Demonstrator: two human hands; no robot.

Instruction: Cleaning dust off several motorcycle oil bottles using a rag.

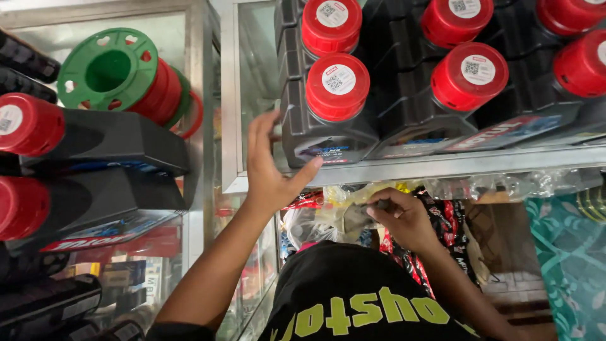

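My left hand [270,165] reaches up to a metal-framed glass shelf [404,169]. Its fingers wrap the left side of a black oil bottle [315,136] with a red cap [338,87], and the thumb presses the bottle's lower front. More black bottles with red caps [470,76] lie in rows beside it. Below the shelf, my right hand [404,220] is closed, pinching a small dark object [380,204] among hanging plastic packets [328,221]. What the object is cannot be made out.
A second glass cabinet [196,95] at the left holds black bottles with red caps [28,123] and a green and red spool [117,72]. Red-and-black packets [451,227] hang below the shelf. A teal patterned cloth [568,252] is at the right.
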